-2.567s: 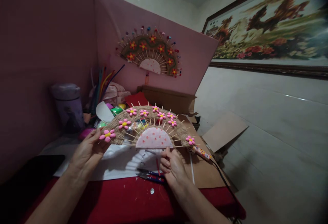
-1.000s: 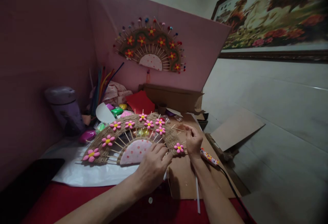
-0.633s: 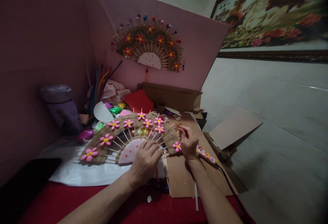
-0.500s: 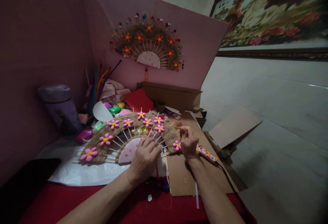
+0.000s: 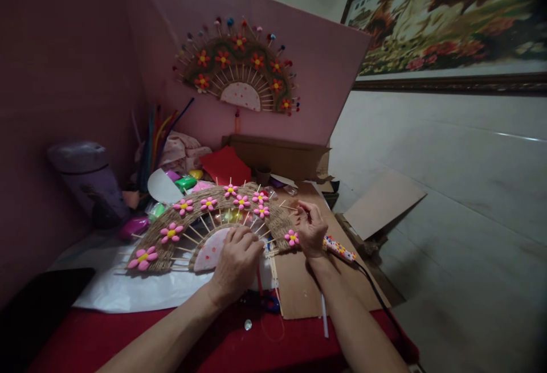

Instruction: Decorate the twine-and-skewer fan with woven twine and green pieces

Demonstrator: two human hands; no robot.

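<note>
A half-round fan (image 5: 200, 225) of twine wound over thin wooden sticks lies across the table, with pink clay flowers (image 5: 171, 233) along its band. My left hand (image 5: 240, 262) is closed over the white, red-dotted half-disc (image 5: 211, 252) at the fan's inner edge, fingers curled on its top. At the fan's right end, my right hand (image 5: 311, 229) is closed in a pinch at the outer end of a thin wooden stick (image 5: 289, 208). Just below those fingers sits one pink flower (image 5: 292, 238). A flower-patterned glue gun (image 5: 339, 249) lies partly behind my right wrist.
Under the fan are white plastic sheeting (image 5: 115, 293) and a cardboard sheet (image 5: 294, 299). A tumbler (image 5: 88, 185) stands left. Another decorated fan (image 5: 239, 65) hangs on the pink board behind. A clear glue stick (image 5: 324, 316) and a black cord (image 5: 376, 285) lie near my right forearm.
The whole view has shifted slightly, so things appear a little further left. Both hands keep nearly the same places on the fan; the right fingers stay pinched at the stick.
</note>
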